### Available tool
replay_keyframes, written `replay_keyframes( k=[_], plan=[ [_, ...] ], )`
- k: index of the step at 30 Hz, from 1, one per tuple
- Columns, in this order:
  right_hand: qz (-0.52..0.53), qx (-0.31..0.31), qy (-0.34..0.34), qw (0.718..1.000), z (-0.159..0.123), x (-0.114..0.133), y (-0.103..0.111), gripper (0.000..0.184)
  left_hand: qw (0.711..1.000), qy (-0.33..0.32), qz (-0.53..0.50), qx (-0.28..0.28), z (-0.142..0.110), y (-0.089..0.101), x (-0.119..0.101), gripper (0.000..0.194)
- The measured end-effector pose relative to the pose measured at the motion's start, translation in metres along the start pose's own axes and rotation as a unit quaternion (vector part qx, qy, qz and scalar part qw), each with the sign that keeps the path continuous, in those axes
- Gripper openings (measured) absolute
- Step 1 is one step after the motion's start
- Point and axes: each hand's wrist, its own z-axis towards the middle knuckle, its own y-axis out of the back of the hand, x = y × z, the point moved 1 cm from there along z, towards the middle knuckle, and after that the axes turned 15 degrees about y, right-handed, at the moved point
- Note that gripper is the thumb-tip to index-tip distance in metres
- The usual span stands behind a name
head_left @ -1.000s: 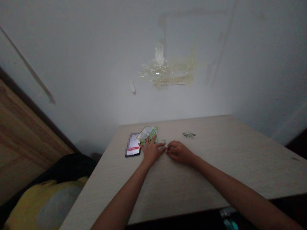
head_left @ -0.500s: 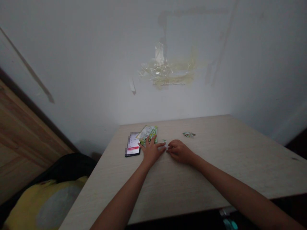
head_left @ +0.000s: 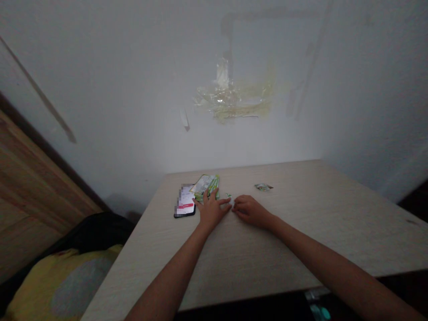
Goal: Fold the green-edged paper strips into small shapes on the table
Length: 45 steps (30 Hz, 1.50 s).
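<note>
My left hand (head_left: 211, 211) lies on the table with its fingers spread, the upper fingertips at the lower edge of a stack of green-and-white printed packets (head_left: 206, 183). A small white-and-green scrap (head_left: 228, 195) shows just beyond the gap between my two hands; its lower part is hard to make out. My right hand (head_left: 249, 210) is closed, thumb and fingers pinched together close by the left fingertips. What the pinch holds, if anything, is too small to name. Left of the stack lies a phone (head_left: 187, 207) with a lit screen, partly under the packets.
A small crumpled packet (head_left: 264, 187) sits on the pale wooden table (head_left: 301, 223) to the right. Behind stands a white wall (head_left: 133, 89) with old clear tape (head_left: 222, 96). Something yellow and grey (head_left: 60, 281) is at the lower left, beside the table.
Hardly anything differs. Both hands keep their place, with only a slight shift of the right fingers, and more of the small scrap shows between them.
</note>
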Motion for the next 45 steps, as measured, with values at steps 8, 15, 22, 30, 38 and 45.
replay_keyframes(
  k=[8,15,22,30,38,45],
  plan=[
    [0.029,-0.02,0.02,0.999,0.0,0.004,0.001,0.016,1.0,0.011,0.02,0.016,0.0,0.005,-0.002,0.029],
    [0.05,-0.045,-0.01,0.998,-0.002,-0.005,-0.001,0.014,1.0,0.008,0.009,0.017,-0.001,0.005,-0.002,0.029],
    [0.023,-0.083,-0.079,0.993,-0.008,-0.019,-0.004,0.021,1.0,-0.012,-0.013,0.016,-0.002,0.005,-0.002,0.027],
    [0.02,-0.065,-0.059,0.996,-0.007,-0.016,-0.005,0.019,1.0,-0.007,-0.012,0.002,-0.002,0.004,-0.001,0.039],
    [0.042,-0.079,-0.072,0.993,-0.008,-0.021,-0.009,0.021,0.999,-0.015,-0.039,-0.002,-0.003,-0.001,-0.004,0.024],
    [-0.01,-0.083,-0.169,0.982,-0.017,-0.036,-0.02,0.057,0.998,-0.045,-0.043,0.007,-0.007,-0.002,-0.008,0.026]
  ],
)
